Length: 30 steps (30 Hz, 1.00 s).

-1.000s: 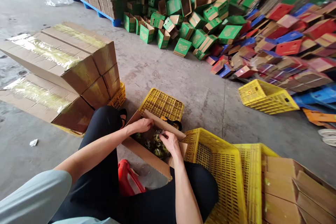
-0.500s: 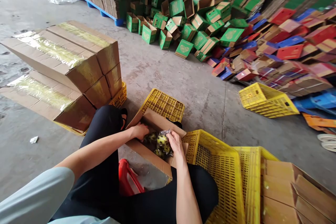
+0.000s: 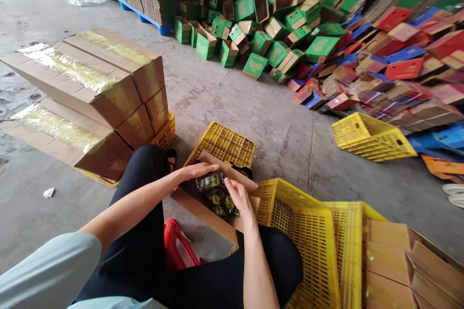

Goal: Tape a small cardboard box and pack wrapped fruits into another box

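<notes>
An open brown cardboard box [image 3: 203, 212] rests between my knees, with dark wrapped packs of green-yellow round items [image 3: 217, 200] inside. My left hand [image 3: 197, 172] lies over the top of one such pack [image 3: 209, 181], fingers curved on it. My right hand [image 3: 237, 194] grips the pack's right side at the box's edge. The pack sits raised above the others in the box. A box flap [image 3: 232, 171] stands behind the hands.
A yellow plastic crate [image 3: 308, 231] stands at my right knee, another flat one [image 3: 226, 142] lies beyond the box. Stacked taped cartons [image 3: 90, 87] sit left. A red stool [image 3: 177, 246] is under me. Piles of green [image 3: 253, 19] and red-blue boxes [image 3: 391, 72] cover the far floor.
Both hands have lifted a wrapped pack up out of the box; the left hand moved from the box's inside onto the top of the pack.
</notes>
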### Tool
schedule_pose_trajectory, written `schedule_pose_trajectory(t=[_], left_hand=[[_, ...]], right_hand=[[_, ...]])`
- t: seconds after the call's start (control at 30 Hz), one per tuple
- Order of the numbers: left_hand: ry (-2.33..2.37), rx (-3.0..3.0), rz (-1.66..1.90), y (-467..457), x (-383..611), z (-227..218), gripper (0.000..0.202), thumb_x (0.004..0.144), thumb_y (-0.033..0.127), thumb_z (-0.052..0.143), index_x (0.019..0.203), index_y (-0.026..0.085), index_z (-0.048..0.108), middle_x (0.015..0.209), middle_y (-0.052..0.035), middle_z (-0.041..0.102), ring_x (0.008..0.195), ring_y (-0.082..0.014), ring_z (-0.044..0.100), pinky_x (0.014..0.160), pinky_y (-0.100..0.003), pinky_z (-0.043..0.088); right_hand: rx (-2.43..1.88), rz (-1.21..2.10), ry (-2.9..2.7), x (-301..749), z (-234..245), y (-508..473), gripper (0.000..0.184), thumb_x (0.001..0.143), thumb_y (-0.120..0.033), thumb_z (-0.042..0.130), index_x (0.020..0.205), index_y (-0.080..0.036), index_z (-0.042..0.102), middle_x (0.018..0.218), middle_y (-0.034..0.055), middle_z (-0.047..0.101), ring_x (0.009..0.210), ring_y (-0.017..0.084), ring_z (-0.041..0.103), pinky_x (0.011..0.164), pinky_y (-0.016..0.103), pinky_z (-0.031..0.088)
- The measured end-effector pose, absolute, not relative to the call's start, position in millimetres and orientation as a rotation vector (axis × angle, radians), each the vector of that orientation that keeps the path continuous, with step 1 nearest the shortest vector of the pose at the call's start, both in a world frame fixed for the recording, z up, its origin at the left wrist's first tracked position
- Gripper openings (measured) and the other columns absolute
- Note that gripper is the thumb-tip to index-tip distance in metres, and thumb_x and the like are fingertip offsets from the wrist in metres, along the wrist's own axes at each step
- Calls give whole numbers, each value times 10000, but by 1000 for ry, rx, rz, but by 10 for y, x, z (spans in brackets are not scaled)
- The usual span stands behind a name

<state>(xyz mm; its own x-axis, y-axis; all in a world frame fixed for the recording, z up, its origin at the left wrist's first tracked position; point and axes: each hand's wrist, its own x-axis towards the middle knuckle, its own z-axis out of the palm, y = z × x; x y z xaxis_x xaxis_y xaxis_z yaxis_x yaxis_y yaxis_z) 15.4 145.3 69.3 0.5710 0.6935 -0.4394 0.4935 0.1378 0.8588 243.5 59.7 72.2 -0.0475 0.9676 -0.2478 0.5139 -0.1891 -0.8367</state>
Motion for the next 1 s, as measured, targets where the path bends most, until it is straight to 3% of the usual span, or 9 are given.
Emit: schedule_pose_trajectory(t=[0.1,0.17,0.23,0.3,0.47,0.6,0.73,0.87,1.0], left_hand=[[959,1399,194,1416,168,732,724,952,771,499,1282,168,724,1300,-98,743,1193,-301,676,967,-338,527],[875,1453,180,1438,173,713,708,905,747,610,1300,167,704,1277,-95,747,1176,-298,676,934,-327,529],[830,1576,133,1490,169,660,697,843,668,744,1316,160,682,1262,-99,746,1153,-295,680,926,-324,522],[832,1726,13,1542,154,588,671,823,586,795,1327,161,673,1244,-102,749,1111,-287,697,918,-327,522],[1021,2176,-356,1471,125,372,489,841,371,784,1279,167,707,1231,-144,754,1100,-327,720,898,-355,555],[1102,2371,-367,1268,173,225,378,861,123,655,1233,120,723,1268,-228,717,1185,-376,682,962,-428,549],[963,2433,-264,1189,268,159,497,839,102,662,1326,199,686,1375,-170,681,1303,-360,613,1112,-484,462],[782,2364,-271,1181,387,119,687,846,105,657,1506,271,562,1529,-146,576,1292,-337,635,1058,-406,503],[837,2307,-402,1154,486,78,717,781,133,756,1468,265,598,1336,-143,712,1173,-341,704,957,-389,557]], right_hand=[[-1641,1257,-1538,2411,719,590,504,899,-615,649,1170,-214,792,1128,82,813,1087,305,736,943,400,578],[-1637,1276,-1521,2428,673,596,447,904,-560,647,1109,-198,811,1057,73,824,1025,303,751,913,405,586],[-1652,1250,-1516,2467,609,607,404,921,-521,618,1028,-192,826,990,68,827,962,294,762,898,409,591],[-1680,1215,-1523,2510,552,611,379,933,-476,602,1061,-194,820,1028,76,829,979,286,768,933,415,588],[-1878,1163,-1781,2529,509,543,404,884,-374,710,1255,-222,761,1310,118,757,1254,312,690,1141,462,480],[-1973,1233,-2071,2463,532,480,553,802,-325,808,1337,-226,709,1431,125,680,1372,315,603,1179,443,444],[-2003,1183,-2129,2424,540,490,356,827,-140,687,1170,-187,770,1290,129,739,1255,272,671,1135,382,461],[-1993,1153,-2136,2400,543,518,289,774,-50,647,965,-206,797,1216,104,757,1194,262,686,1097,354,468],[-1998,1138,-2110,2395,576,536,233,773,-57,643,839,-226,788,1135,61,784,1136,238,705,1042,307,479]])
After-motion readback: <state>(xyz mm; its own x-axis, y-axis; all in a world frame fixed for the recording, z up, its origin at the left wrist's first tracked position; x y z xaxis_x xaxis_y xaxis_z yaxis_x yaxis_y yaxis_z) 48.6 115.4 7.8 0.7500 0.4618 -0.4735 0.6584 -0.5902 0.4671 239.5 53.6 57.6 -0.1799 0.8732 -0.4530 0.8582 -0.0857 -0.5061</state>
